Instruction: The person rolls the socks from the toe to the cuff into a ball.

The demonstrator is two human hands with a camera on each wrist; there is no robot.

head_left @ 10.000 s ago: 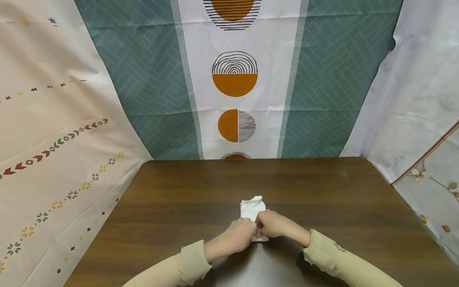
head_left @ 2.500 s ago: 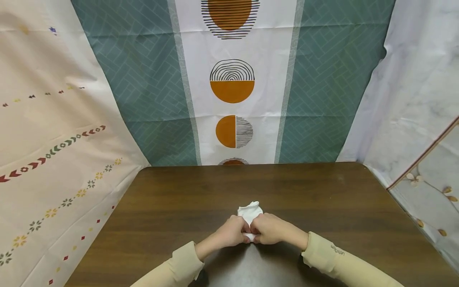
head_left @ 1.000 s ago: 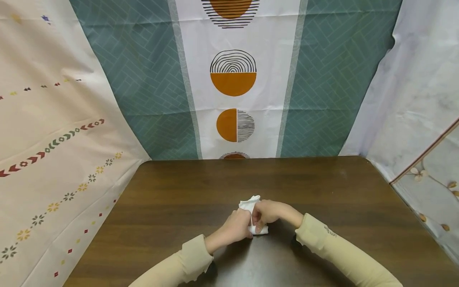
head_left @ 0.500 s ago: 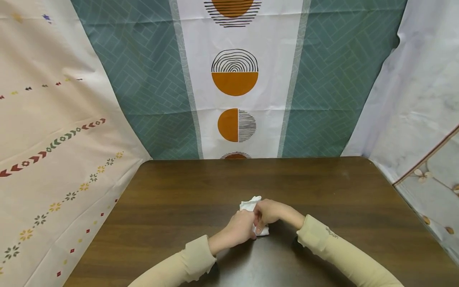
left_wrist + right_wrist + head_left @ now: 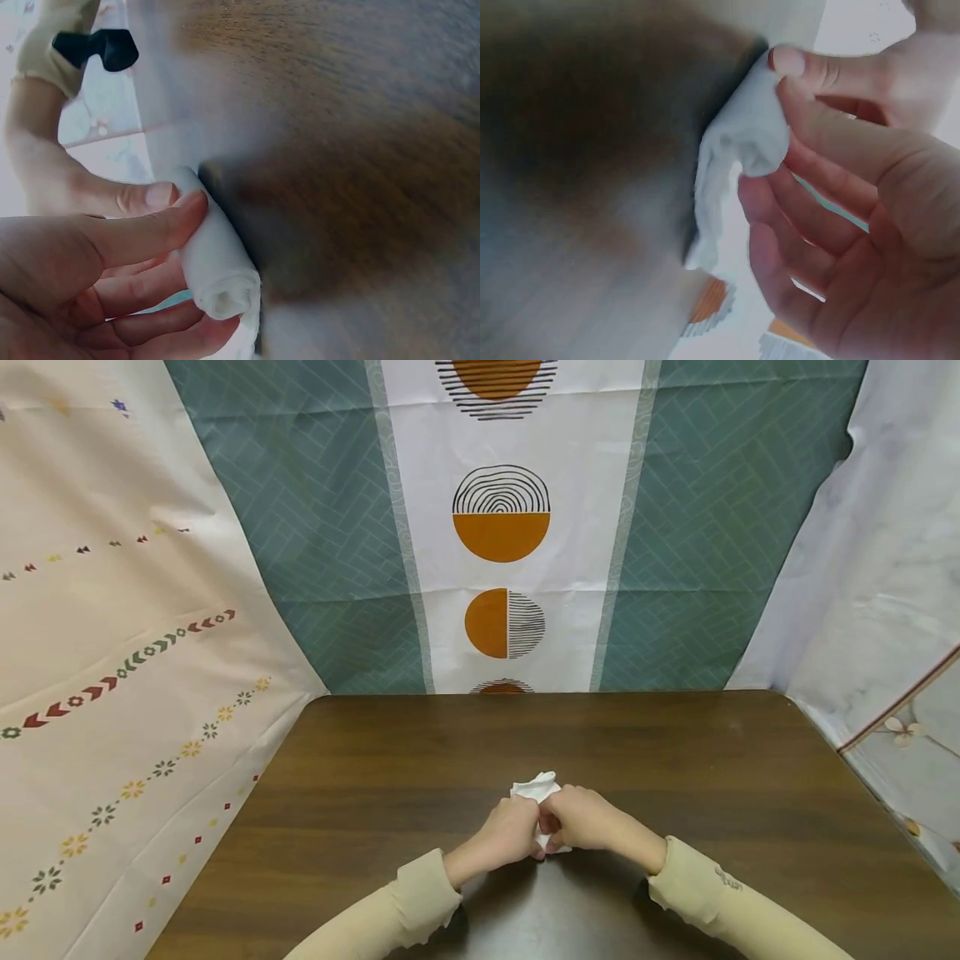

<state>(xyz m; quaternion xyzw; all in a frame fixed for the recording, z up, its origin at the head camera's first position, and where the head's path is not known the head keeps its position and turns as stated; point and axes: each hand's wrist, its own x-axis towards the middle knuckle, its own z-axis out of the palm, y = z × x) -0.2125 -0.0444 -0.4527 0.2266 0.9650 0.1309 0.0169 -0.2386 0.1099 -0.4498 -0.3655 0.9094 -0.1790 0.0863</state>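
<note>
A small white cloth (image 5: 536,787), partly rolled up, lies on the brown wooden table (image 5: 390,760) before me. Its near end forms a tight roll, while a flat, crumpled tail stretches away toward the back. My left hand (image 5: 510,828) pinches the roll from the left, its thumb across the white roll (image 5: 217,251) and its fingers curled on the far side. From the right, my right hand (image 5: 581,817) grips the same roll, thumb on top and fingers behind it. In the right wrist view the loose tail (image 5: 709,217) hangs from the spiral end. The two thumb tips nearly meet.
Patterned cloth hangs behind the table, with a teal panel (image 5: 337,568) on either side of a white strip. A cream printed cloth (image 5: 112,635) borders the left, a pale marbled one (image 5: 885,585) the right.
Compared with ten seconds ago, less of the cloth lies flat beyond my hands. Over the last half second my right hand has come down nearer me, level with the left, onto the roll.
</note>
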